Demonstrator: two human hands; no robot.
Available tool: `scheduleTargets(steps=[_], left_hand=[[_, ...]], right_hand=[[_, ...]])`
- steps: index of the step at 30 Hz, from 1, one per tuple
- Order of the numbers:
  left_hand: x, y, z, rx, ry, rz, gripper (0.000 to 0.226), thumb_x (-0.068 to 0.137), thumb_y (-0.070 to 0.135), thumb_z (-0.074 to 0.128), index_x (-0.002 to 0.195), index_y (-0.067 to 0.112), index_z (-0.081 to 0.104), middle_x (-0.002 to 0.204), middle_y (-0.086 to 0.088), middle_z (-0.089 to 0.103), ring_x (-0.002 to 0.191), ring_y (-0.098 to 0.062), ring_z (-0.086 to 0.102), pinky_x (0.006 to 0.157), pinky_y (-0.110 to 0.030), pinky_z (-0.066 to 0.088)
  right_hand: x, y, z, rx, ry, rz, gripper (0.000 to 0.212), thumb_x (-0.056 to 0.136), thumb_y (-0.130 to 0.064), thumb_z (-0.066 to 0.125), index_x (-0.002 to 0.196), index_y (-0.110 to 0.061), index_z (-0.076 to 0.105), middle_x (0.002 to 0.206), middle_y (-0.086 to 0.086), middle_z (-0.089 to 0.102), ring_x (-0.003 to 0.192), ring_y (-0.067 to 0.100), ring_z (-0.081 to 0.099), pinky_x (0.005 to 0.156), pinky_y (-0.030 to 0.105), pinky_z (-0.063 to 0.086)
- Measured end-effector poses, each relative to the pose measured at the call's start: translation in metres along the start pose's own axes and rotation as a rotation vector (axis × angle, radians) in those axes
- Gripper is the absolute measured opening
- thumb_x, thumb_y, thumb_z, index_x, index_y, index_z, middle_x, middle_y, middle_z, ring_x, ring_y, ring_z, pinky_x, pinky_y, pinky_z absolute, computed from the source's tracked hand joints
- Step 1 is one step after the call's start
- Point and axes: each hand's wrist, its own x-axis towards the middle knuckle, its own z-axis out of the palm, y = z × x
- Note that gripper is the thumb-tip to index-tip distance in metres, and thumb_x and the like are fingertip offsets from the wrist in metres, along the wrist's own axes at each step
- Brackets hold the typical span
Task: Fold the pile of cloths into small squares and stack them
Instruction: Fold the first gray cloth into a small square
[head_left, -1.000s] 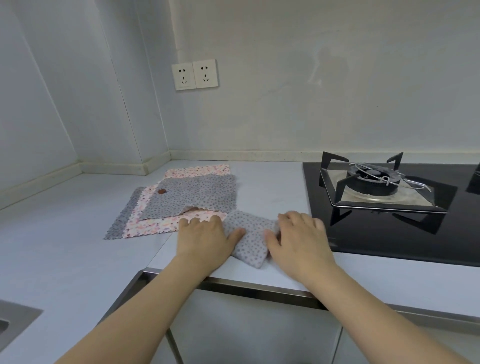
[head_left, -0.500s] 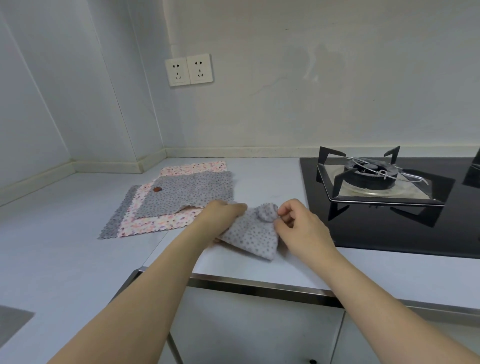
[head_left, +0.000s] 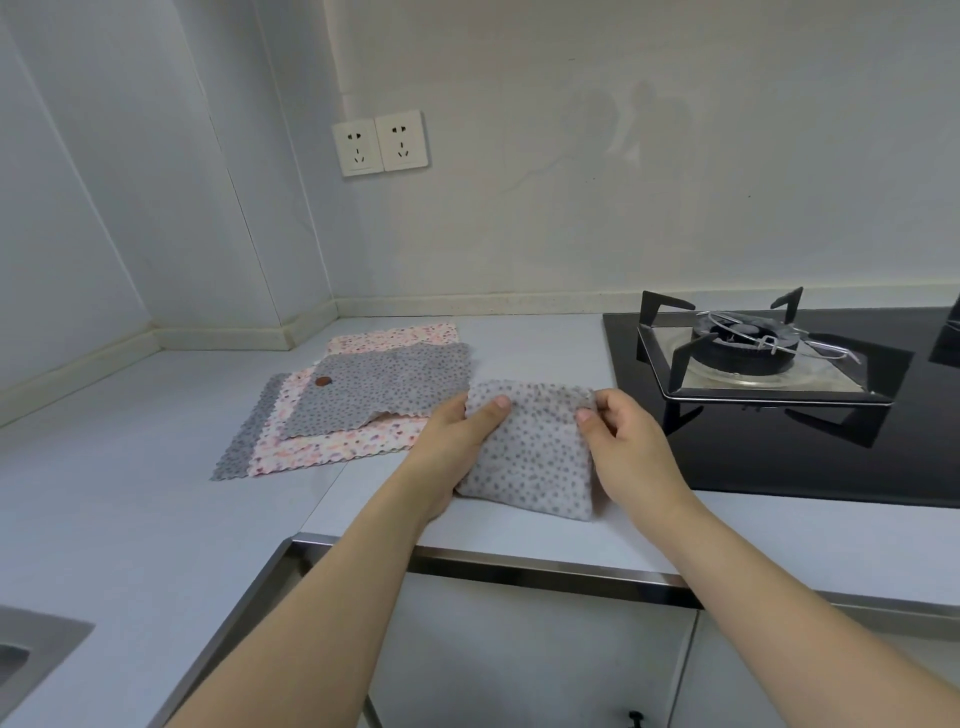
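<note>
1. Grey dotted cloth (head_left: 530, 452), folded, lies near the counter (head_left: 130, 509) front edge, just left of the black stove (head_left: 779, 415).
2. Left hand (head_left: 457, 441) grips its left side, thumb on top.
3. Right hand (head_left: 628, 441) pinches its far right corner.
4. Unfolded pile (head_left: 358, 400) lies toward the counter's back corner, beside the left hand.

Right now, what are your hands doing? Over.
Left hand and right hand both pinch the folded grey dotted cloth. Unfolded cloth pile waits left. Gas hob right, apart.
</note>
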Motion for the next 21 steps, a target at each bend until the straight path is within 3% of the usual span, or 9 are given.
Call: scheduleTargets(steps=[3,8,11,13,18,21], left_hand=[[-0.006,0.001,0.006,0.063,0.033,0.041,0.03,0.094,0.03,0.062,0.118,0.012,0.063,0.109,-0.002,0.073,0.1,-0.02,0.069,0.092,-0.043,0.054],[-0.023,0.001,0.017,0.099,0.115,0.123,0.031,0.096,0.035,0.057,0.121,0.018,0.057,0.113,0.003,0.069,0.106,-0.016,0.066,0.087,-0.032,0.057],[-0.021,0.003,0.021,0.084,0.121,0.121,0.06,0.089,0.058,0.055,0.137,0.022,0.046,0.135,0.006,0.056,0.126,-0.018,0.053,0.104,-0.045,0.046],[-0.009,0.009,0.021,0.1,0.163,0.138,0.069,0.09,0.061,0.049,0.146,0.022,0.035,0.14,0.012,0.043,0.133,-0.015,0.041,0.112,-0.045,0.035],[0.051,0.019,0.014,0.171,0.233,0.196,0.063,0.099,0.049,0.042,0.15,0.015,0.026,0.15,0.003,0.038,0.139,-0.017,0.034,0.117,-0.042,0.026],[0.086,0.024,0.008,0.225,0.245,0.177,0.047,0.1,0.044,0.042,0.131,0.01,0.046,0.13,-0.003,0.056,0.122,-0.02,0.052,0.108,-0.044,0.039]], right_hand=[[-0.003,-0.007,-0.002,-0.019,0.008,0.028,0.014,0.097,-0.035,0.046,0.096,-0.024,0.054,0.093,-0.008,0.066,0.09,0.018,0.063,0.085,0.051,0.051],[-0.01,-0.021,-0.006,0.107,-0.021,0.143,0.022,0.101,-0.034,0.039,0.103,-0.019,0.055,0.104,0.0,0.063,0.097,0.02,0.06,0.09,0.046,0.049],[-0.003,-0.026,-0.001,0.28,-0.008,0.236,0.027,0.102,-0.034,0.034,0.098,-0.013,0.051,0.097,0.004,0.057,0.087,0.02,0.055,0.076,0.035,0.046],[0.008,-0.031,0.005,0.255,0.001,0.25,0.031,0.103,-0.038,0.031,0.098,-0.012,0.048,0.087,0.0,0.05,0.075,0.013,0.047,0.066,0.028,0.04],[0.067,-0.025,0.03,0.113,0.142,0.158,0.033,0.104,-0.037,0.028,0.084,-0.015,0.042,0.076,-0.002,0.047,0.068,0.014,0.045,0.057,0.03,0.035],[0.1,-0.029,0.037,0.028,0.175,0.168,0.03,0.104,-0.035,0.028,0.094,-0.012,0.045,0.078,-0.007,0.047,0.07,0.003,0.044,0.056,0.021,0.031]])
